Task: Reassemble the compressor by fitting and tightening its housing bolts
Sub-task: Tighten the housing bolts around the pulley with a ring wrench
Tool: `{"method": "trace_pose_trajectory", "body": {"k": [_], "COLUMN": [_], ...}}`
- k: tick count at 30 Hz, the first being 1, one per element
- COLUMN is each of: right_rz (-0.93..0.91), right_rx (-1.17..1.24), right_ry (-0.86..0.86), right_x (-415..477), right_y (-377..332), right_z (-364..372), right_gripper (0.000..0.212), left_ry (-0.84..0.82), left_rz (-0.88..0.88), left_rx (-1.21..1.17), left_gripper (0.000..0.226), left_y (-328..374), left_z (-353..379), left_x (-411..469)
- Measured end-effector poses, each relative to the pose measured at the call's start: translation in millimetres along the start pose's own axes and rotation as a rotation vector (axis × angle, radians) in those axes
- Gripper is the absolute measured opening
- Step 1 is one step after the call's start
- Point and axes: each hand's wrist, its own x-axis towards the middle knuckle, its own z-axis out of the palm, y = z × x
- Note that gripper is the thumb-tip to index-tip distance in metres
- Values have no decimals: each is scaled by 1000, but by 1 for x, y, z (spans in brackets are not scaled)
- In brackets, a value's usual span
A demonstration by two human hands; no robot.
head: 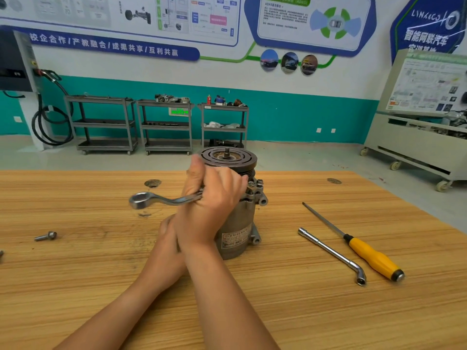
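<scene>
Compressor (240, 218) is standing upright mid-frame on the wooden table (75, 286), pulley face up. Right hand (212, 203) is wrapping its fingers round an offset ring spanner (164, 201). The free ring end is sticking out left, and the working end is hidden under the hand, so I can't tell if it's seated on a bolt. Left hand (169, 231) is sitting mostly behind the right wrist, low by the housing. Probably bracing it, but its grip is not showing.

For this step:
- Be seating the ring fully on the head before pulling.
- Be holding the body down, since nothing is clamping it.
- Be tightening crosswise in stages, not one bolt fully.
- One loose bolt (46, 236) is lying at left of frame, so likely not all are fitted yet.

Writing:
- The nameplate (236, 239) on the housing is too small to read.
- The blue wall banner (113, 45), upper left, is reading 校企合作/产教融合/成果共享/互利共赢.
- The top-centre panel (288, 2) is showing "ADAS".
- The upper-right sign (429, 18) is showing LYNK&CO, with 智能网联汽车 below it.
</scene>
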Motion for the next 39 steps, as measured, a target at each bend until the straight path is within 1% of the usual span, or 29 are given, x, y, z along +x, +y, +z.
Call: {"method": "trace_pose_trajectory", "body": {"k": [2,3,5,7,9,11,13,15,18,21,26,30,32,35,39], "right_rz": [91,167,291,371,563,818,1011,1136,1273,1344,1405,1439,1429,1382,1235], "right_rx": [187,319,568,785,949,979,965,973,988,954,900,896,901,876,759], "right_ry": [5,15,95,163,164,144,148,159,152,138,63,63,96,216,335], "right_x": [14,25,52,80,102,115,120,122,122,126,131,129,125,114,91], "right_y": [-5,-9,-11,-3,12,32,50,63,73,78,83,89,91,91,73], "right_z": [-13,-22,-41,-59,-70,-71,-69,-65,-57,-50,-44,-39,-42,-52,-67], "right_gripper": [55,55,49,52,54,52,48,44,43,40,39,38,38,34,32], "left_ry": [22,38,60,57,48,38,31,31,31,32,23,19,18,13,9], "left_rz": [38,48,41,33,32,28,25,23,25,24,9,7,8,1,3], "left_rx": [-34,-46,-26,-7,-17,-26,-26,-31,-34,-44,-45,-42,-42,-47,-40], "left_gripper": [63,66,71,73,74,74,74,75,74,73,75,76,76,77,77], "left_y": [0,-1,-1,-1,-1,-1,-1,0,-2,-3,-4,-5,-5,-6,-7], "left_z": [1,2,3,4,3,2,1,1,1,2,2,3,3,4,4], "left_x": [1,1,-1,-1,-1,-1,0,-1,0,0,-1,0,0,0,1]}}
